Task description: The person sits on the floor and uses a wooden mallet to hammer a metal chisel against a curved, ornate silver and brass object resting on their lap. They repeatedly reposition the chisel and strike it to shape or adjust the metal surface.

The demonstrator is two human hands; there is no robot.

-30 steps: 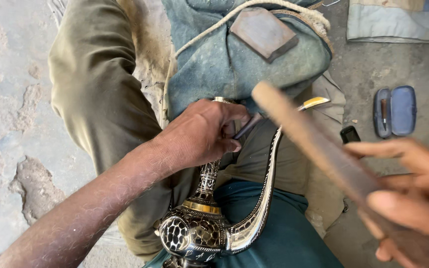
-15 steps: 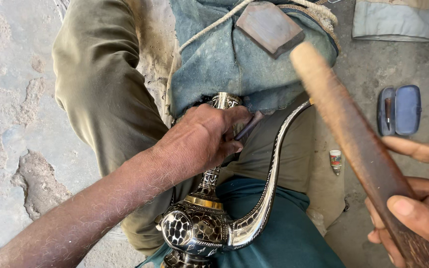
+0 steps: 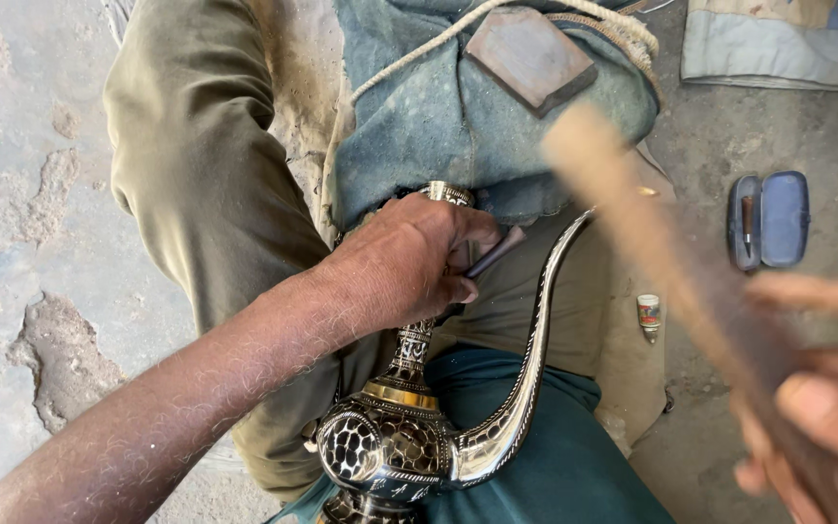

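Observation:
My left hand (image 3: 409,262) is closed around the neck of an ornate silver and black metal ewer (image 3: 390,446) that lies across my lap. The same hand pinches a thin dark chisel (image 3: 497,250) against the neck. The ewer's long curved spout (image 3: 535,320) runs up to the right of the hand. My right hand (image 3: 817,408), blurred at the lower right, grips a long wooden stick (image 3: 632,223). The stick's far end hangs above and to the right of the chisel, apart from it.
A blue-grey cushion (image 3: 438,97) tied with rope lies beyond the ewer, with a flat brown block (image 3: 531,58) on top. On the concrete floor at right are an open blue case (image 3: 768,218) holding a tool and a small bottle (image 3: 648,315).
The stick's far end has lifted up and to the right, away from the chisel, and is now motion-blurred. The left hand has kept its hold on the ewer's neck and chisel.

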